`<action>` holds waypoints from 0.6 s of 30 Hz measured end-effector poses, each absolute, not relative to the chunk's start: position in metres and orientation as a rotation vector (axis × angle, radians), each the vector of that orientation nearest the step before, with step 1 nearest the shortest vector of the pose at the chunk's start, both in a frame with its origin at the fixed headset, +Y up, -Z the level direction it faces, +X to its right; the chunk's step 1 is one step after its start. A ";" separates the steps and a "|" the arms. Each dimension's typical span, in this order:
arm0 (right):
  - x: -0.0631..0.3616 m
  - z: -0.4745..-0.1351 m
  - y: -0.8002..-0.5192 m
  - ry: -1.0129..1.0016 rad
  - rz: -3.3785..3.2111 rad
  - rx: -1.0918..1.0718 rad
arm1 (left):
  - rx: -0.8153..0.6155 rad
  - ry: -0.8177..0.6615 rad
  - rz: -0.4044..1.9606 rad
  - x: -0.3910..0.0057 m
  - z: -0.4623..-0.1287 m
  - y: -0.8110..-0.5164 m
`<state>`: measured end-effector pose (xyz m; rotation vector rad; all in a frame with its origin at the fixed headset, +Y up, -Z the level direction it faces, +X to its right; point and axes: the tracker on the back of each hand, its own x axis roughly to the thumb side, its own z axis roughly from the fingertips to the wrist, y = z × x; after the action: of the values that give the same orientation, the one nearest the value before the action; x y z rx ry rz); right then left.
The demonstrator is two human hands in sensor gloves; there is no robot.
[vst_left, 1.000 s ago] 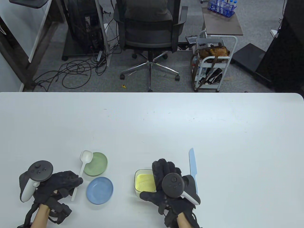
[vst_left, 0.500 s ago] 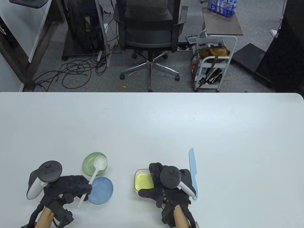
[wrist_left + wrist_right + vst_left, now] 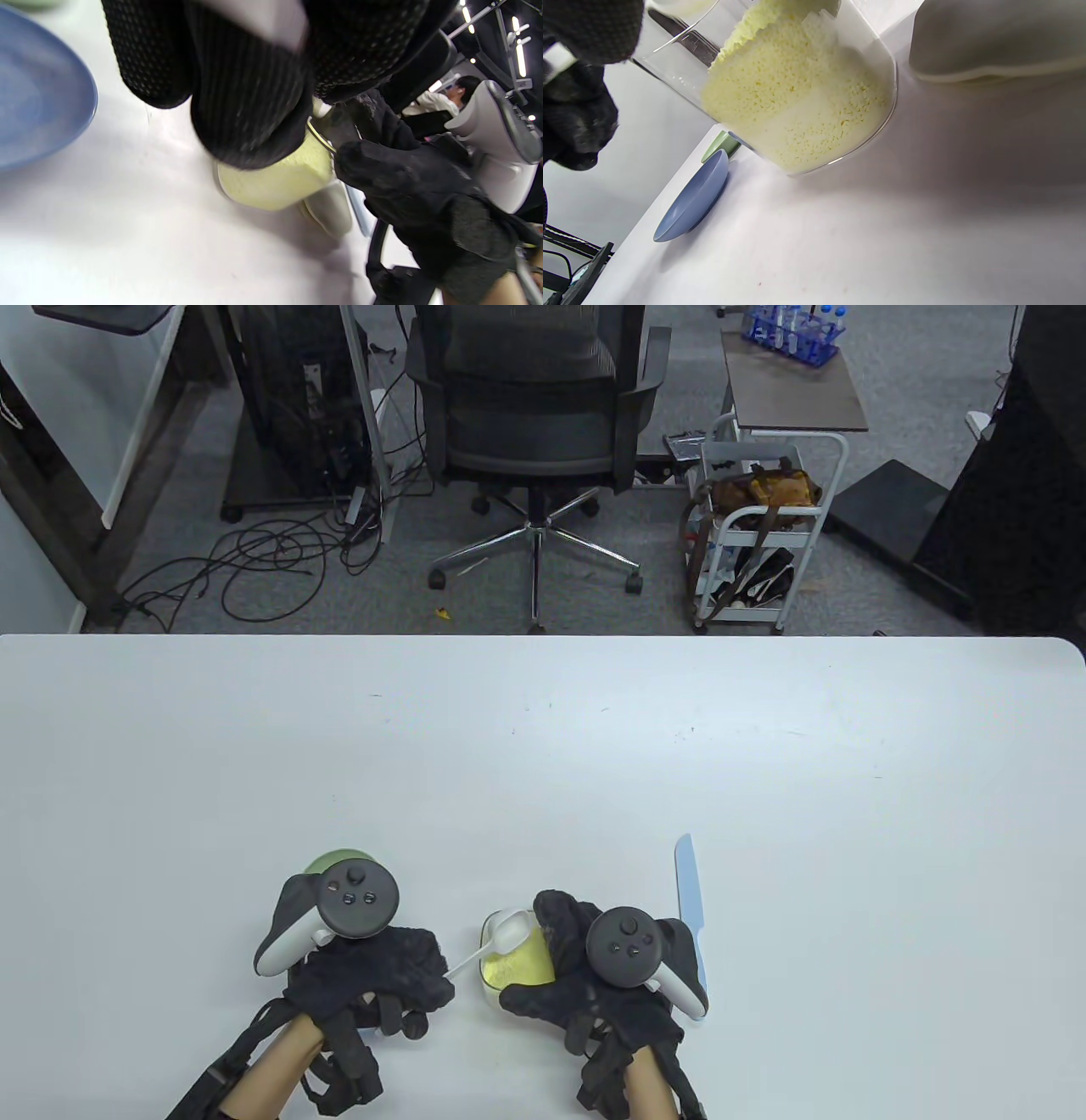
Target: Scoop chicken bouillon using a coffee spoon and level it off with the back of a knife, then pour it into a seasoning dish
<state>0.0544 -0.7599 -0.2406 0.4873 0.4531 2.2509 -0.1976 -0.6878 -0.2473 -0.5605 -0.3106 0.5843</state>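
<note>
So the left hand [image 3: 373, 976] is pinching the white coffee spoon [image 3: 501, 939] by its handle, and the bowl is sitting over the yellow chicken bouillon [image 3: 522, 963] in the clear container [image 3: 780, 91] near the front edge. The right hand [image 3: 594, 976] is wrapping around that container's right side, and the blue knife [image 3: 691, 899] is lying flat just right of it

Bare table [image 3: 543, 763] lay open from nine through twelve to three o'clock. At six o'clock the near edge was crowded: the left hand [image 3: 373, 980] covered the dishes, the right hand [image 3: 594, 976] flanked the bouillon container [image 3: 513, 963], and the knife [image 3: 691, 899] lay at its three o'clock.
</note>
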 end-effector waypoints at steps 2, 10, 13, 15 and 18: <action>0.054 -0.241 -0.760 0.452 2.245 0.488 | -0.526 -0.305 0.554 -0.192 -0.248 -0.686; 0.055 -0.240 -0.761 0.441 2.227 0.490 | -0.412 -0.319 0.461 -0.174 -0.250 -0.675; 0.055 -0.240 -0.762 0.443 2.229 0.487 | -0.491 -0.335 0.404 -0.166 -0.256 -0.670; 0.055 -0.240 -0.762 0.445 2.224 0.487 | -0.516 -0.342 0.417 -0.163 -0.259 -0.668; 0.055 -0.240 -0.762 0.442 2.226 0.484 | -0.616 -0.388 0.382 -0.158 -0.267 -0.671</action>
<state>0.0552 -0.7616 -0.2401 0.4839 0.4424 2.2265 -0.1582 -0.6708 -0.2673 -0.6164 -0.3884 0.3825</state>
